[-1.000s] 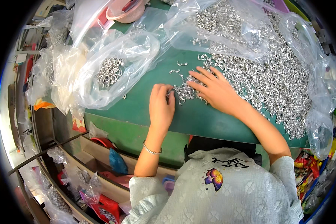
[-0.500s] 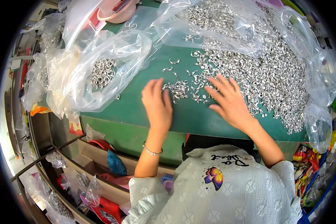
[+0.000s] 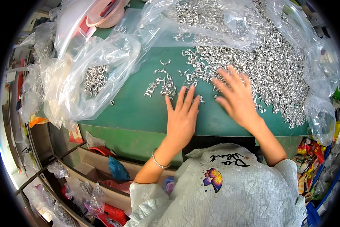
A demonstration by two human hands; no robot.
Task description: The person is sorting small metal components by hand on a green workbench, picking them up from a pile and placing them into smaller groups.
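A wide heap of small, shiny silver curved metal pieces [image 3: 279, 72] covers the right side of the green table. My right hand [image 3: 236, 98] lies over the near left edge of that heap, its fingers spread and slightly blurred. Palm down, my left hand [image 3: 181, 123] has its fingers stretched out, the tips beside a few loose pieces. Just beyond those fingertips is a small separate cluster of the same metal pieces [image 3: 167, 87]. Neither hand shows anything held. On the left, a clear plastic bag [image 3: 119, 72] lies with its mouth spread around a pile of silver rings [image 3: 95, 80].
A pink basket [image 3: 111, 19] stands at the far left. Clear plastic sheeting [image 3: 219, 36] lies over the heap's far part, with more bags along the right edge. Below the green table's front edge [image 3: 139, 131] are open drawers [image 3: 87, 166] holding bagged parts.
My left hand has moved right and nearer me, from beside the small cluster toward the heap. That cluster is now more spread out to the left. My right hand stays at the heap's edge.
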